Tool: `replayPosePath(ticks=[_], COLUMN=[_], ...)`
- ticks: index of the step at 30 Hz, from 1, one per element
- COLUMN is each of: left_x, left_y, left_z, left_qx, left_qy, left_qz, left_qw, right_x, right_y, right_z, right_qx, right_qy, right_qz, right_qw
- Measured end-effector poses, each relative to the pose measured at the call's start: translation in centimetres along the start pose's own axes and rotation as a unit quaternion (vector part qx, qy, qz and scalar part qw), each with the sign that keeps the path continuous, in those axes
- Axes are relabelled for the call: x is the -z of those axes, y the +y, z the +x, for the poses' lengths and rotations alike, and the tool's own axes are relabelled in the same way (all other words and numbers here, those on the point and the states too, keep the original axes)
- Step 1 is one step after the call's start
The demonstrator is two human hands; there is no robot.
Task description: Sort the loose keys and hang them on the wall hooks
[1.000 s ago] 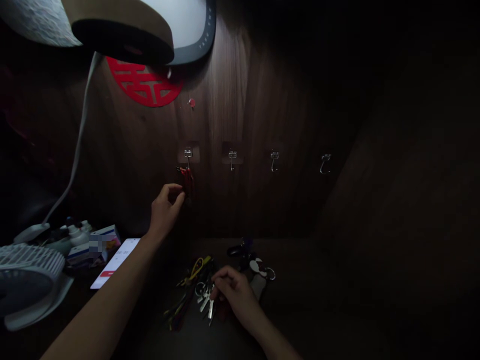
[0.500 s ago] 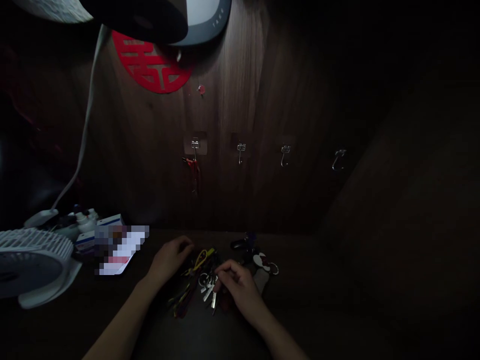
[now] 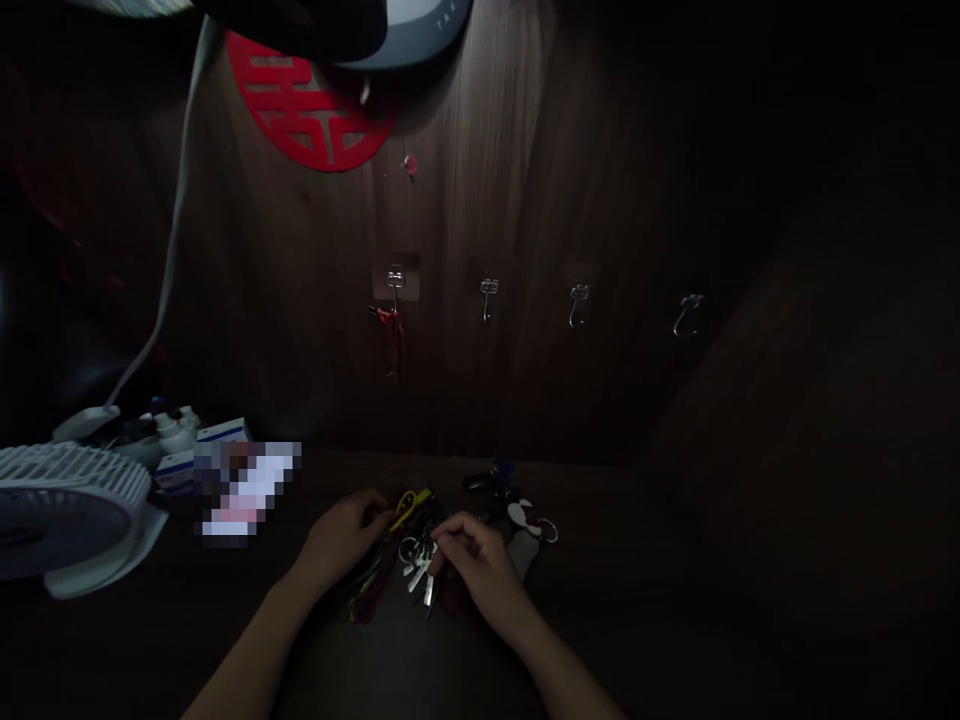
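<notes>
On the dark tabletop, my left hand has its thumb and fingers closed at the left edge of a bundled cord lanyard with a yellow loop and dark, multicoloured strands. Beside that bundle lies a ring of silver keys. My right hand is bent over the keys, thumb and forefinger pinched at their right side; its other fingers are curled. Past the right hand are a white tag with a metal ring, a greyish flat piece and a dark key fob.
Several metal hooks line the wooden wall, and a red cord hangs from the leftmost one. A white fan, small boxes and bottles stand at the left. Above are a red paper cutout and a cap.
My left hand has moved right and its fingers have closed at the lanyard. The right hand stays at the keys with almost no movement. The view has tilted slightly.
</notes>
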State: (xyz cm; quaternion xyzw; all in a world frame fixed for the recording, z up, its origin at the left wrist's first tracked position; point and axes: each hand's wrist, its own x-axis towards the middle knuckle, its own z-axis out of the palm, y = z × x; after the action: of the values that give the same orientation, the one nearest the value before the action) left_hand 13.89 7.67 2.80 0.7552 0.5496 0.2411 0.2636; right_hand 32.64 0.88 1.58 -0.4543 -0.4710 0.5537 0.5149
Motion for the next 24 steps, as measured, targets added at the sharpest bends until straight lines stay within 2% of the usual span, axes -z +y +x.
replayPosePath(ticks=[7, 9, 11, 14, 17, 20, 24], left_x=[0.5, 0.6, 0.6, 0.2, -0.5, -1.2, -1.9], left_y=[0.8, 1.3, 1.8, 2.2, 2.6, 3.1, 4.0], left_z=[0.3, 0.2, 0.0, -0.2, -0.4, -0.8, -1.3], left_qx=[-0.03, -0.016, 0.014, 0.05, 0.061, 0.059, 0.035], left_qy=[0.046, 0.047, 0.035, -0.005, -0.075, -0.154, -0.204], left_qz=[-0.109, -0.201, -0.331, -0.489, -0.563, -0.572, -0.547], left_qw=[0.993, 0.978, 0.943, 0.871, 0.821, 0.804, 0.811], right_x=[0.2, 0.2, 0.3, 0.5, 0.7, 0.9, 1.3], right_y=[-0.2, -0.3, -0.4, -0.6, -0.7, -0.6, -0.1], right_z=[-0.1, -0.1, -0.1, -0.1, -0.1, -0.1, 0.0], right_qx=[0.008, 0.025, 0.052, 0.089, 0.127, 0.188, 0.28], right_qy=[0.009, 0.019, 0.035, 0.061, 0.086, 0.097, 0.093], right_qz=[-0.011, -0.026, -0.046, -0.08, -0.109, -0.158, -0.273], right_qw=[1.0, 0.999, 0.997, 0.991, 0.982, 0.965, 0.916])
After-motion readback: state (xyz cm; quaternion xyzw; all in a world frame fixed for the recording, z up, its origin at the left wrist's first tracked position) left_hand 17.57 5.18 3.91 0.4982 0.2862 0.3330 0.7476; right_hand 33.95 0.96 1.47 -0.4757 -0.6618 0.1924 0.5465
